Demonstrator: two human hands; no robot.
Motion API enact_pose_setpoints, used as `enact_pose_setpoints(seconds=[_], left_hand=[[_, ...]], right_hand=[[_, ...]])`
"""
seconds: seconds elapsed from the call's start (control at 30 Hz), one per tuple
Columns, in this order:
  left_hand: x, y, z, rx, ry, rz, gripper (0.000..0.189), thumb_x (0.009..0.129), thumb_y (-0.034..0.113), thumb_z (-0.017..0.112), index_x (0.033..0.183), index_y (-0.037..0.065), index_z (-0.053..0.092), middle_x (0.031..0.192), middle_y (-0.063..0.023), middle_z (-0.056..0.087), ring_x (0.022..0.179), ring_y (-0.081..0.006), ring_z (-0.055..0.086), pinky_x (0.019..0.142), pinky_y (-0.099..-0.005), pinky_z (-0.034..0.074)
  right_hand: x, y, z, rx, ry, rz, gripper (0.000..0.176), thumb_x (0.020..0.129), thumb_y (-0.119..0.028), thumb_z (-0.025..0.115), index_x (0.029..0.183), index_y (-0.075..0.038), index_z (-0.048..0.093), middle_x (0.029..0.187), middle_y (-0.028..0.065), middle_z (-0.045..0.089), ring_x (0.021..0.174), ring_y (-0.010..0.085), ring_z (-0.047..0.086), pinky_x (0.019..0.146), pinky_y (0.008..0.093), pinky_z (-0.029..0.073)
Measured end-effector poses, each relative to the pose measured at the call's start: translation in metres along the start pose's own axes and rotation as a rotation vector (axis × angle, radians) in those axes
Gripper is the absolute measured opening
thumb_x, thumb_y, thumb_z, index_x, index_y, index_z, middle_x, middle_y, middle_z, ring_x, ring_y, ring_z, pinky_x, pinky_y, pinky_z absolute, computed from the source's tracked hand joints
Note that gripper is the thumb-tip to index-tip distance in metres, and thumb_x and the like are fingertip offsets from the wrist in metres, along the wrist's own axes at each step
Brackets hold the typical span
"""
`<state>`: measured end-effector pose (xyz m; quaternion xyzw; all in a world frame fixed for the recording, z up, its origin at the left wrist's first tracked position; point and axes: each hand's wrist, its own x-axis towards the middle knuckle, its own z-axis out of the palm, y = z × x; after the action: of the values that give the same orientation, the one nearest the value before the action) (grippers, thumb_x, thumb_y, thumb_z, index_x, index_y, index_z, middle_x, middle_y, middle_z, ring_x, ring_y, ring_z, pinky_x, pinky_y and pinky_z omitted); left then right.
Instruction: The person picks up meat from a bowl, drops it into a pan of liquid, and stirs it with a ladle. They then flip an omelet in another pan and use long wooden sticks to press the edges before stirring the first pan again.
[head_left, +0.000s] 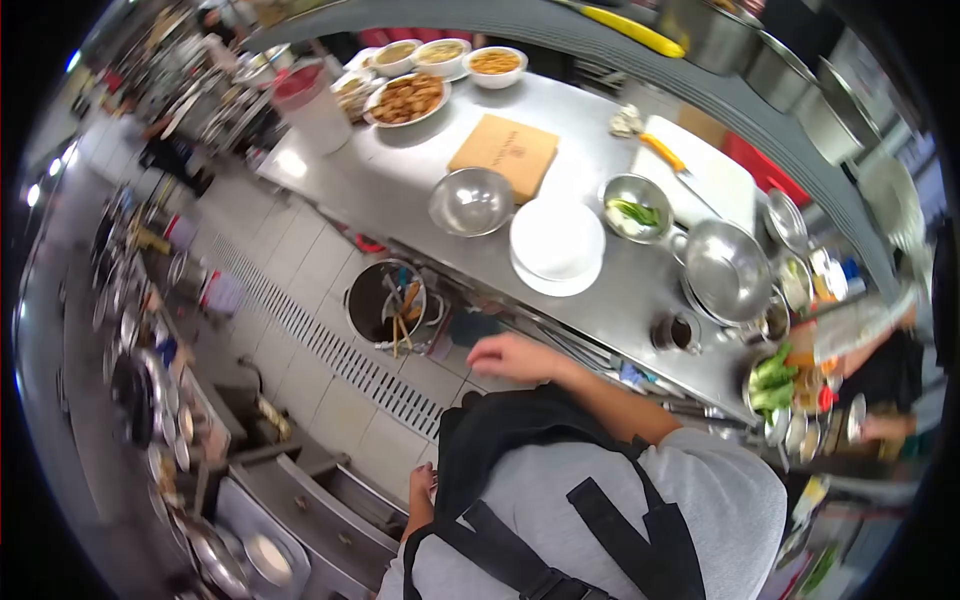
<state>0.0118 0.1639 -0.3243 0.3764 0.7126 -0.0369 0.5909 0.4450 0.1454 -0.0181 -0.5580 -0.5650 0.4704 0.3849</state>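
My right hand [515, 357] is held out in front of my body, over the floor by the steel counter's edge. Its fingers are loosely bent and slightly apart, with nothing visible in them. Down at my left side, my left hand [423, 484] shows only in part, its fingers mostly hidden and small in view. Nearest the right hand is a large steel pot [364, 306] on the floor with wooden-handled utensils in it. On the counter beyond sit a stack of white plates [557, 238], an empty steel bowl [471, 202] and a steel bowl with green vegetables [634, 212].
Bowls of food [408, 99] stand at the counter's far end beside a clear bucket [313, 110]. A knife [664, 153] lies on a white cutting board [715, 185]. Another person's hand [888, 428] is at right. A floor drain [320, 325] runs between counter and stoves.
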Motion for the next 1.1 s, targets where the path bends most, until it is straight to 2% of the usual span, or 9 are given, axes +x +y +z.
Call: enact_pose_setpoints(seconds=[0.33, 0.4, 0.47, 0.6, 0.9, 0.97, 1.0, 1.03, 1.1], left_hand=[[-0.130, -0.096, 0.129, -0.530, 0.321, 0.032, 0.032, 0.089, 0.031, 0.051, 0.111, 0.008, 0.057, 0.089, -0.0022, 0.060, 0.073, -0.0125, 0.062, 0.054, -0.0255, 0.048], [-0.160, -0.134, 0.185, -0.643, 0.474, 0.028, 0.040, 0.088, 0.034, 0.051, 0.112, 0.002, 0.056, 0.092, -0.0135, 0.065, 0.073, -0.0223, 0.064, 0.059, -0.0338, 0.051], [-0.185, -0.180, 0.248, -0.043, 0.391, 0.142, 0.044, 0.089, 0.040, 0.047, 0.110, 0.002, 0.057, 0.096, -0.0198, 0.064, 0.083, -0.0314, 0.063, 0.073, -0.0390, 0.050], [-0.246, -0.262, 0.353, -0.090, 0.218, 0.200, 0.031, 0.088, 0.029, 0.048, 0.101, 0.005, 0.063, 0.096, -0.0204, 0.064, 0.090, -0.0327, 0.062, 0.083, -0.0389, 0.047], [-0.362, -0.243, 0.444, -0.977, 0.703, 0.146, 0.026, 0.086, 0.020, 0.049, 0.100, 0.004, 0.063, 0.095, -0.0183, 0.065, 0.088, -0.0290, 0.063, 0.081, -0.0374, 0.049], [-0.373, -0.244, 0.447, -1.145, 0.780, 0.168, 0.025, 0.086, 0.018, 0.049, 0.100, 0.003, 0.064, 0.094, -0.0178, 0.065, 0.087, -0.0282, 0.063, 0.080, -0.0371, 0.049], [-0.377, -0.248, 0.448, -1.202, 0.815, 0.173, 0.024, 0.086, 0.017, 0.050, 0.100, 0.003, 0.064, 0.094, -0.0176, 0.065, 0.087, -0.0278, 0.064, 0.080, -0.0370, 0.049], [-0.380, -0.262, 0.453, -1.216, 0.830, 0.173, 0.024, 0.086, 0.017, 0.050, 0.100, 0.003, 0.064, 0.094, -0.0176, 0.065, 0.087, -0.0278, 0.064, 0.080, -0.0370, 0.049], [-0.376, -0.297, 0.471, -0.659, 0.886, 0.144, 0.021, 0.083, 0.010, 0.051, 0.095, 0.000, 0.064, 0.091, -0.0148, 0.066, 0.083, -0.0229, 0.064, 0.075, -0.0359, 0.051]], right_hand=[[-0.012, -0.003, 0.056, -0.281, -0.737, -0.291, 0.029, 0.082, -0.021, 0.060, 0.103, -0.002, 0.061, 0.088, 0.0130, 0.065, 0.080, 0.0274, 0.063, 0.072, 0.0353, 0.049], [-0.020, -0.014, 0.078, -0.224, -0.765, -0.227, 0.027, 0.082, -0.020, 0.061, 0.103, -0.003, 0.061, 0.085, 0.0126, 0.064, 0.076, 0.0255, 0.061, 0.070, 0.0339, 0.049], [-0.041, -0.028, 0.104, -0.196, -0.944, -0.239, 0.027, 0.082, -0.019, 0.061, 0.104, -0.003, 0.061, 0.085, 0.0124, 0.064, 0.075, 0.0236, 0.061, 0.069, 0.0326, 0.049], [-0.075, -0.043, 0.121, -0.148, -1.162, -0.267, 0.028, 0.083, -0.017, 0.062, 0.106, -0.001, 0.060, 0.084, 0.0116, 0.063, 0.074, 0.0170, 0.060, 0.066, 0.0298, 0.049], [-0.120, -0.089, 0.104, -0.434, -1.369, -0.325, 0.032, 0.084, -0.015, 0.060, 0.114, -0.005, 0.058, 0.104, 0.0110, 0.059, 0.080, 0.0203, 0.060, 0.070, 0.0321, 0.048], [-0.060, 0.052, 0.143, -0.316, -1.903, -0.480, 0.037, 0.084, -0.019, 0.058, 0.119, -0.007, 0.057, 0.103, 0.0108, 0.064, 0.088, 0.0187, 0.061, 0.075, 0.0303, 0.046], [-0.004, 0.200, 0.145, -0.736, -1.626, 0.150, 0.040, 0.084, -0.020, 0.056, 0.122, -0.009, 0.055, 0.100, 0.0092, 0.065, 0.093, 0.0174, 0.060, 0.079, 0.0294, 0.045], [-0.001, 0.191, 0.143, -0.533, -1.901, -0.473, 0.038, 0.085, -0.019, 0.055, 0.121, -0.007, 0.055, 0.092, 0.0064, 0.066, 0.094, 0.0160, 0.060, 0.081, 0.0269, 0.044], [-0.056, 0.093, 0.154, -0.651, -1.749, 0.045, 0.038, 0.087, -0.018, 0.053, 0.122, -0.005, 0.054, 0.098, 0.0067, 0.065, 0.098, 0.0160, 0.058, 0.084, 0.0270, 0.043]])
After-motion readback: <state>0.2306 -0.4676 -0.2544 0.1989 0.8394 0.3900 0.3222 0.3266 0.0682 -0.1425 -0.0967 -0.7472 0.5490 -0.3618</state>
